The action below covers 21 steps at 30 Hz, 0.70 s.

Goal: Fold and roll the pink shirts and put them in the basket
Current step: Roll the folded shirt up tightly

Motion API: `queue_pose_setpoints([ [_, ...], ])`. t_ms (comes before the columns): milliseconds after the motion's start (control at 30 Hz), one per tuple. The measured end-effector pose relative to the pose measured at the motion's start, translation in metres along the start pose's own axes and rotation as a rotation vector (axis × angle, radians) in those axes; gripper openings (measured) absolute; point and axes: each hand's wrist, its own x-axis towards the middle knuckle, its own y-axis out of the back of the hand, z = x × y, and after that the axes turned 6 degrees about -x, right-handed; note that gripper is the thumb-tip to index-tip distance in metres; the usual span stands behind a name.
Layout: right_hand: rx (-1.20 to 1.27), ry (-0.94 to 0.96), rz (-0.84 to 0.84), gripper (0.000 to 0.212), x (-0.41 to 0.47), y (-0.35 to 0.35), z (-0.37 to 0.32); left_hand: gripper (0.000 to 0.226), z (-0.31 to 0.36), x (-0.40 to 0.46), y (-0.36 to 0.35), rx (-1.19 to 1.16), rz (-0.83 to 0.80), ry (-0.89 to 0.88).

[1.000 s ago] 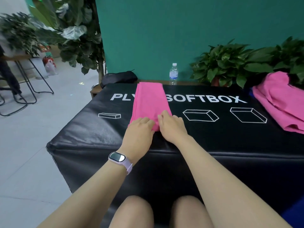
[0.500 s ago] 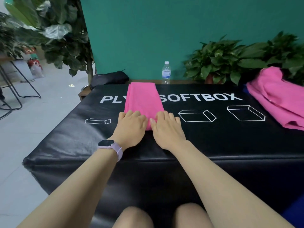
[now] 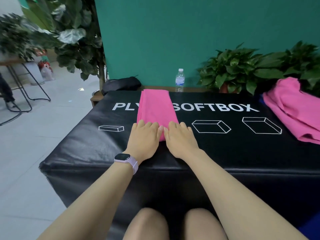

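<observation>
A pink shirt (image 3: 156,108), folded into a long narrow strip, was laid lengthwise on top of the black soft box (image 3: 86,141), with its far end at the box's rear edge and its near end under the hands. The strip covered part of the white lettering printed on the box. The left hand (image 3: 143,139) was placed palm down on the near left part of the strip, with the fingers extended and held close together. The right hand (image 3: 180,139) was placed likewise on the near right part, the fingers extended and flat. Whether any fingertips were tucked under the cloth could not be told. A watch (image 3: 127,161) was worn on the left wrist. A pile of pink shirts (image 3: 294,108) was heaped on the box's right side, well apart from the strip. A water bottle (image 3: 180,80) was stood upright behind the box, beside a black bag (image 3: 121,84) and potted plants (image 3: 242,68).
</observation>
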Motion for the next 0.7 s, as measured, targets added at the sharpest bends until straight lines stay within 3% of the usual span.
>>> queue_pose_setpoints([
  [100,-0.066,0.056,0.07,0.05,-0.032,0.006,-0.002,0.034,0.012,-0.034,0.014,0.01,0.053,-0.035],
  [200,-0.13,0.155,0.039,0.096,-0.054,0.015,-0.003,0.028,0.022,-0.057,0.021,-0.003,0.136,-0.049],
  [233,-0.135,0.161,0.041,0.101,-0.058,0.017,-0.003,0.028,0.024,-0.061,0.023,-0.009,0.137,-0.035],
  [333,-0.102,0.113,0.084,0.074,-0.062,0.015,-0.006,0.032,0.023,-0.057,0.024,-0.032,0.028,0.004],
  [433,-0.061,0.009,0.15,0.049,-0.058,0.012,-0.009,0.048,0.017,-0.04,0.022,0.035,-0.107,-0.065],
  [600,-0.026,0.081,0.312,0.022,-0.061,-0.001,-0.014,0.028,0.006,-0.032,0.014,0.111,-0.183,-0.118],
  [700,0.041,0.064,0.309,0.026,-0.053,-0.002,-0.015,0.03,0.005,-0.029,0.017,0.125,-0.213,-0.135],
])
